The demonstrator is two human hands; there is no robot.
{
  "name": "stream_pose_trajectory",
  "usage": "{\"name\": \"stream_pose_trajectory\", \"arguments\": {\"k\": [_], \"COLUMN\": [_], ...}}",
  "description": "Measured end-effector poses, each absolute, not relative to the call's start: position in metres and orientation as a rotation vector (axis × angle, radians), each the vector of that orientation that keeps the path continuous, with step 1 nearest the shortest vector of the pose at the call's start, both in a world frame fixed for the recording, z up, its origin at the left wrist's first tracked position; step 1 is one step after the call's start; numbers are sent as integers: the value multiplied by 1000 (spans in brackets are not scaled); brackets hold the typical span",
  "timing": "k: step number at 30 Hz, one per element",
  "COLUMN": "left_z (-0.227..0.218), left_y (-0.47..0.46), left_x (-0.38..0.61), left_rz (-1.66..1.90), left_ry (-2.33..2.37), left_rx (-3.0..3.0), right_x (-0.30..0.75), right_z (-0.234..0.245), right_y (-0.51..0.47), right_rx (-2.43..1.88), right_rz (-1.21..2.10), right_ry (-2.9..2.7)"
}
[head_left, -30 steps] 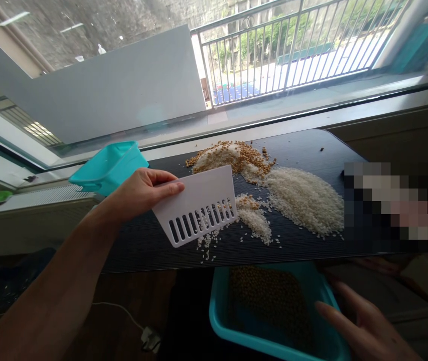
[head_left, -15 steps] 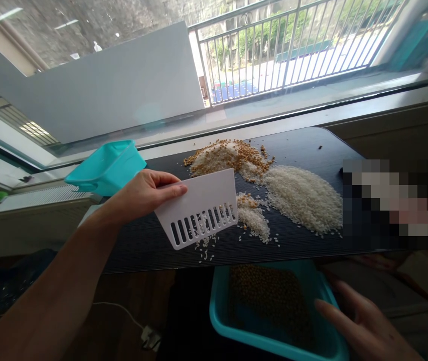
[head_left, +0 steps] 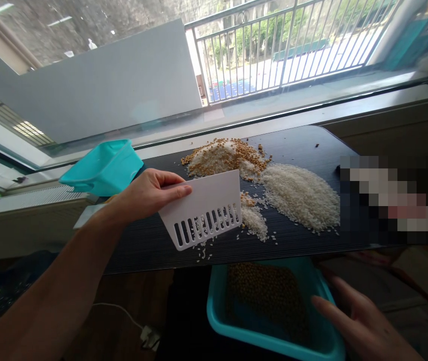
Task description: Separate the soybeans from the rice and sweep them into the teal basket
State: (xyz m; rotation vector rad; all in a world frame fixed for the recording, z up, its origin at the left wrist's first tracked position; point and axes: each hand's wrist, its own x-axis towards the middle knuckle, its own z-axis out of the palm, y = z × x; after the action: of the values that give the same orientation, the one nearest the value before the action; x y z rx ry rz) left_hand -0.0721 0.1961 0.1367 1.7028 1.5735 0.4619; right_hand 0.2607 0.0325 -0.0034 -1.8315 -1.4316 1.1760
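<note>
My left hand [head_left: 153, 192] pinches a white slotted plastic scoop [head_left: 208, 193] by its left end, thumb on the near face. The scoop is tilted over the dark table, its row of slots toward the front edge, and white rice grains show through them. Just right of it lies a small heap of rice [head_left: 254, 223] with a few yellow beans. My right hand [head_left: 360, 316] grips the right rim of a teal basin [head_left: 217, 321] below the table edge, thumb over the inner side, other fingers partly hidden. Brown-looking beans [head_left: 262, 288] lie in the basin, in shadow.
On the dark table [head_left: 153, 258] are a mixed pile of beans and rice [head_left: 221, 156] and a larger pile of rice [head_left: 300, 198]. A teal container [head_left: 103, 168] stands at the left by the window. A blurred-out patch [head_left: 398, 200] covers the right side.
My left hand has shifted the scoop slightly to the right over the table. My right hand stays at the basin's rim. The whole view has moved a little.
</note>
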Motion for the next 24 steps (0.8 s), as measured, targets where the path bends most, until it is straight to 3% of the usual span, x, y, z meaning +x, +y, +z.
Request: {"name": "stream_pose_trajectory", "arguments": {"k": [24], "left_z": [139], "left_y": [196], "left_x": [-67], "left_rz": [500], "left_ry": [1580], "left_rx": [1692], "right_x": [254], "right_z": [5], "right_y": [34], "right_rx": [-1877], "right_rz": [1112], "right_ry": [-1406]}}
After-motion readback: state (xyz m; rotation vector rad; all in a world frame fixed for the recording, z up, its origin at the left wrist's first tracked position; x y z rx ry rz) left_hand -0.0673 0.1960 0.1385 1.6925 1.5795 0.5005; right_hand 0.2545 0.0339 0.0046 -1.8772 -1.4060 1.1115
